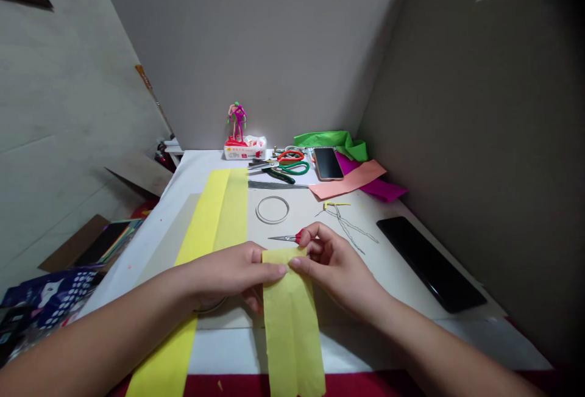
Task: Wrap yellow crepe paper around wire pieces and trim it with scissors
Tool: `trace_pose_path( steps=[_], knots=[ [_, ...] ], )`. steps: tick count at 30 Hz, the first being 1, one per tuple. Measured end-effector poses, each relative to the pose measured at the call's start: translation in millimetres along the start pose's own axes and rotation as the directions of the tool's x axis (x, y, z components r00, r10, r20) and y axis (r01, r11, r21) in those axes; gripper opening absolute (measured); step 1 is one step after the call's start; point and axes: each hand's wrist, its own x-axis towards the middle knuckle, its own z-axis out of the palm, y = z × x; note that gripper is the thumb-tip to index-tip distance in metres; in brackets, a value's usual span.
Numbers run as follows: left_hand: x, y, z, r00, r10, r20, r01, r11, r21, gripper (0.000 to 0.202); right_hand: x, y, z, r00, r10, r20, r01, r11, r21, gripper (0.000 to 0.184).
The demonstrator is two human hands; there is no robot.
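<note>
Yellow crepe paper was pinched at its top edge by the left hand and right hand, while small red-handled scissors lay just beyond them on the desk.

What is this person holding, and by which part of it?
The left hand and right hand together pinch a yellow crepe paper strip near its top end, their fingers coming onto the paper from either side.

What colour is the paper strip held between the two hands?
The paper strip is plain yellow, shown best in the head view.
</note>
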Motion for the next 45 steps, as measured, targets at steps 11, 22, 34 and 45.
trace_pose_path(
  steps=[11, 22, 34, 45],
  knots=[
    [2.6, -3.8, -5.2, 0.999, -0.037, 0.040, 0.036, 0.999, 0.030, 0.055, -0.3, 1.3, 0.0, 1.000, -0.012, 0.022, 0.015, 0.995, -0.094, 0.033],
    [6.5, -9.1, -3.5, 1.000, 0.013, 0.013, -0.011, 0.996, -0.092, 0.047, 0.2, 1.4, -1.4, 0.999, -0.039, 0.011, 0.040, 0.993, -0.111, 0.032],
    [4.3, 0.0, -0.5, 0.996, 0.040, -0.079, -0.040, 0.999, -0.001, 0.046, -0.5, -3.1, 1.1, 0.997, -0.056, -0.049, 0.053, 0.996, -0.070, 0.034],
    [6.5, -3.1, -1.9, 0.999, 0.008, -0.051, -0.011, 0.998, -0.057, 0.045, -0.4, -3.5, 0.9, 0.998, -0.048, -0.050, 0.045, 0.998, -0.051, 0.031]
  ],
)
